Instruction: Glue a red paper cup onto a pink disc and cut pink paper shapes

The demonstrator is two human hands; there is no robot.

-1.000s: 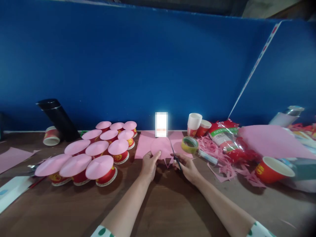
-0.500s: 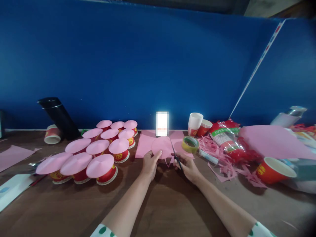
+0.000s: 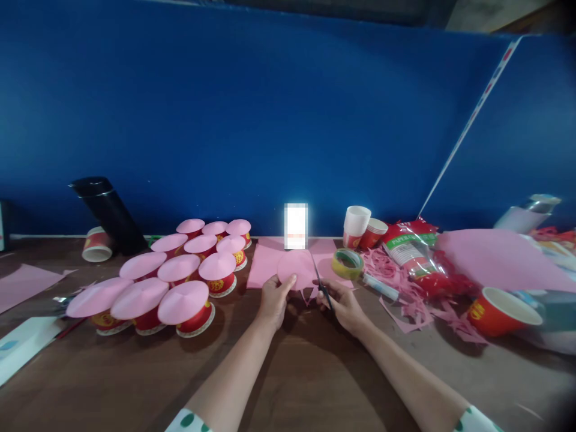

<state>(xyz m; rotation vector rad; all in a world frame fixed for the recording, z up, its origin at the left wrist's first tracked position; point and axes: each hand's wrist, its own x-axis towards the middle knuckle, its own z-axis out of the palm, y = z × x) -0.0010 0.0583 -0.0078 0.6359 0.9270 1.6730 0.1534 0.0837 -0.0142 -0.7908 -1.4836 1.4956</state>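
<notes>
Between thumb and fingers, my left hand [image 3: 275,300] pinches the edge of a round pink paper piece [image 3: 294,268]. My right hand [image 3: 341,302] is closed around the handles of dark scissors [image 3: 321,287], whose blades point away from me at the right edge of that piece. Narrow pink strips hang below the paper near the scissors. Behind it, flat pink sheets [image 3: 263,264] lie on the table. Just right of them a roll of tape [image 3: 347,264] lies beside my right hand.
On the left, red paper cups with pink cone tops [image 3: 183,302] stand in rows. A black flask [image 3: 105,210] leans behind them. To the right are stacked cups [image 3: 357,227], pink paper scraps [image 3: 411,306], a red plastic packet [image 3: 414,252] and a tipped cup [image 3: 499,312]. A blue wall closes off the back.
</notes>
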